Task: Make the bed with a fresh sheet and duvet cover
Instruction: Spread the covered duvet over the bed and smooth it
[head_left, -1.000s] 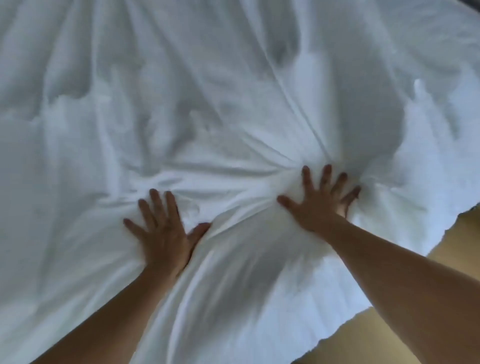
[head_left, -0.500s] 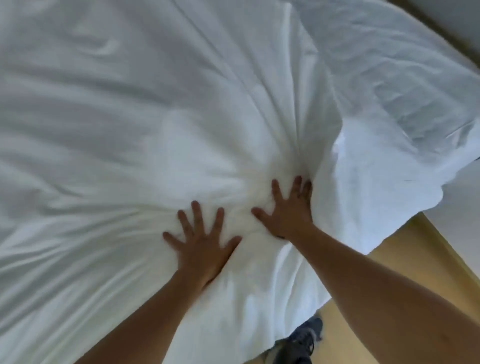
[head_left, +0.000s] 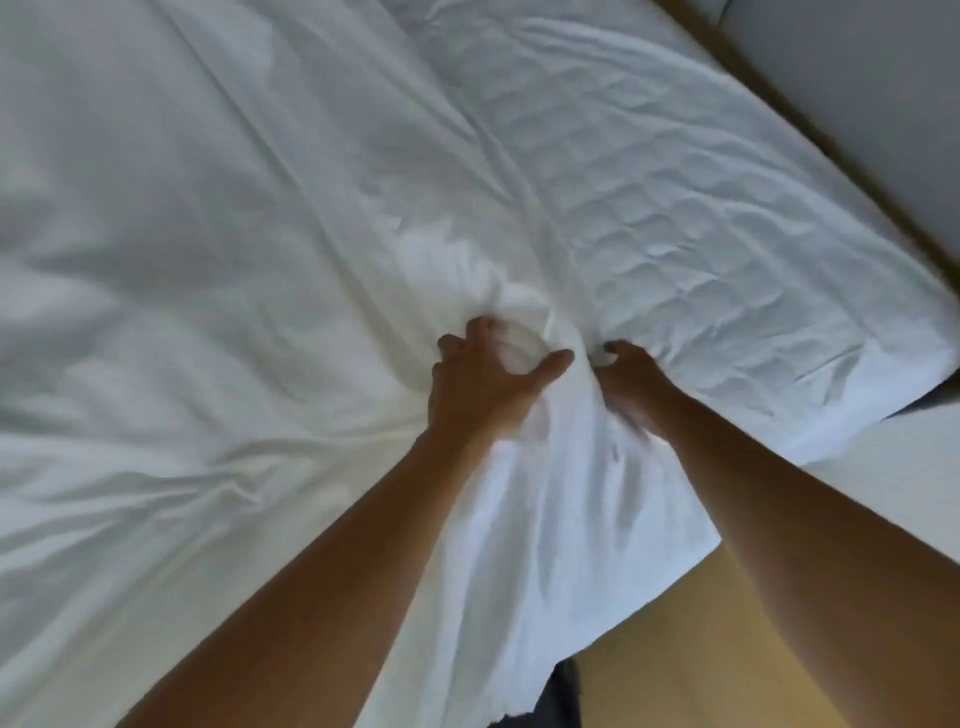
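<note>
Between left hand (head_left: 483, 387), right hand (head_left: 631, 387), sheet (head_left: 260, 234) (bunched in grip)

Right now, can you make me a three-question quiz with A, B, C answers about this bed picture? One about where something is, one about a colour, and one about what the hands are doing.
1. Where does the quilted mattress show uncovered?
A. Left of both hands
B. Right of the hands and further away
C. Nowhere

2. What colour is the sheet?
A. White
B. Blue
C. Red striped

3. What are the left hand and right hand doing?
A. Lying flat with straight fingers
B. Hovering above the bed
C. Gripping bunched sheet

Answers:
1 B, the quilted squares lie bare beyond the sheet's edge on the right.
2 A, it is plain white all over.
3 C, the fingers of both hands curl into gathered folds between them.
</note>
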